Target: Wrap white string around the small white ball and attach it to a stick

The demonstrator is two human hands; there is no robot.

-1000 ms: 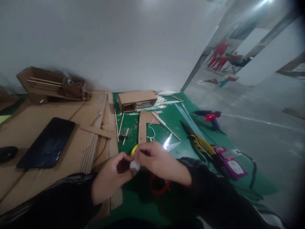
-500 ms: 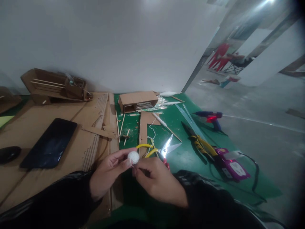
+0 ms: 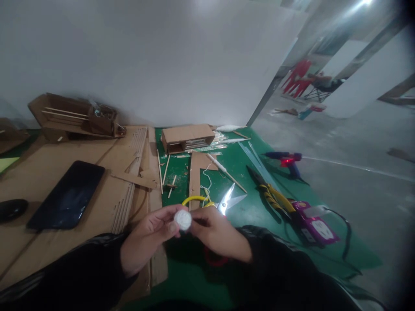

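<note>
A small white round piece [image 3: 183, 220], apparently wound with thread, is held between my hands near the table's front. My left hand [image 3: 147, 235] pinches it from the left with thumb and fingers. From the right, my right hand [image 3: 218, 231] has its closed fingertips against the piece's edge; whatever they grip is hidden. Just behind my right hand lie open scissors [image 3: 224, 203] with shiny blades. White thread [image 3: 207, 183] trails from a wound stick [image 3: 223, 167] toward the yellow handle loop [image 3: 194, 198] beside the scissors.
Cardboard sheets [image 3: 87, 190] at left bear a black tablet [image 3: 68, 194] and a black mouse [image 3: 13, 209]. Cardboard boxes [image 3: 188, 137] stand behind. On the green table [image 3: 233, 276] at right are pliers [image 3: 272, 194], a glue gun [image 3: 287, 159] and a purple device [image 3: 319, 224] with a cable.
The white piece has turned to show a flatter face and shifted slightly right and down. My right hand has moved slightly, and a red handle loop now shows below it.
</note>
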